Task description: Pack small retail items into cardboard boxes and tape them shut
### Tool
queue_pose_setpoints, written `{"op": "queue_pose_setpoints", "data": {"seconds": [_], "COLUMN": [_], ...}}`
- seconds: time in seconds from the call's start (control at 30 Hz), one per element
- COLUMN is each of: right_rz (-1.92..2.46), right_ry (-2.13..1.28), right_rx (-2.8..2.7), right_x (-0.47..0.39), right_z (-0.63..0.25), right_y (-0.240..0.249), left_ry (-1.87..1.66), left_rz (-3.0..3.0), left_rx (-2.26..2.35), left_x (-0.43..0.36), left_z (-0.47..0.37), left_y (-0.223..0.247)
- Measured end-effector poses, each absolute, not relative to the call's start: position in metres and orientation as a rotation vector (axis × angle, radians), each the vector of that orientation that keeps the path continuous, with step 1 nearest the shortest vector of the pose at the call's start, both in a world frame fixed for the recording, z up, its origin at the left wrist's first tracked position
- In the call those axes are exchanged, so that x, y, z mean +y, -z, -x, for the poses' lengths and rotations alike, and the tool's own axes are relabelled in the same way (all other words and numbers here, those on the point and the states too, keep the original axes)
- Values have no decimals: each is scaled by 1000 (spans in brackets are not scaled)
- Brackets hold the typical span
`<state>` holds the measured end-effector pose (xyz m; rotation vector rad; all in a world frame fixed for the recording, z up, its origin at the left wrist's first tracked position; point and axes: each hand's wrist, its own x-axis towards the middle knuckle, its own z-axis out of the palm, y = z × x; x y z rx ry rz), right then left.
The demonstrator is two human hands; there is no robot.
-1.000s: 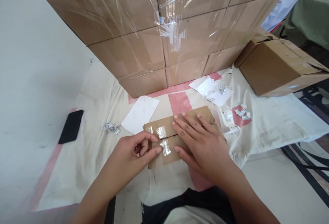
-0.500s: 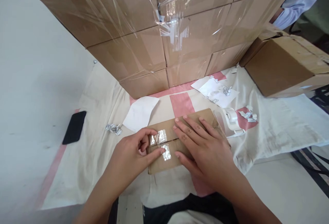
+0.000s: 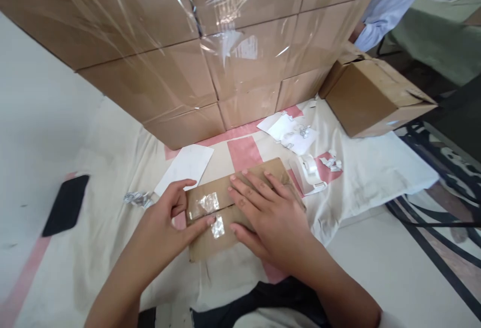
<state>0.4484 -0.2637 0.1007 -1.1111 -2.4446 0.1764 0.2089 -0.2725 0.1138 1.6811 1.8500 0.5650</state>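
Note:
A small flat cardboard box (image 3: 205, 248) lies on the cloth before me, with a seam along its top. Two pieces of shiny clear tape (image 3: 205, 205) are stuck near its left end, one on either side of the seam. My left hand (image 3: 161, 225) is at that end, its thumb touching the nearer tape piece. The index finger is raised off the box, apart from the thumb, and the other fingers curl inward. My right hand (image 3: 270, 217) rests flat across the right part of the box, fingers spread.
Behind stands a plastic-wrapped stack of cartons (image 3: 150, 82). To the right are a white tape dispenser (image 3: 310, 172), scraps (image 3: 330, 161) and a larger carton (image 3: 364, 100). White paper (image 3: 186, 167), crumpled tape (image 3: 138, 198) and a black phone (image 3: 66, 205) lie left. Another person's sleeve (image 3: 391, 4) shows top right.
My left index finger has lifted off the farther tape piece and spread away from the thumb. My right hand stays on the box. The view has turned to the right.

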Motion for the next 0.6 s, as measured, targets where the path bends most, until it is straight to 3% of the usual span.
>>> {"op": "queue_pose_setpoints", "data": {"seconds": [0.4, 0.6], "right_rz": [973, 1072], "right_ry": [-129, -97], "right_rx": [-2274, -1733], "right_x": [-269, -255], "right_z": [-456, -523], "right_y": [-96, -84], "left_ry": [-469, -582], "left_rz": [-1731, -1726], "left_rx": [2040, 2030], "left_x": [-278, -283], "left_z": [-228, -225], "left_y": [-123, -111]}}
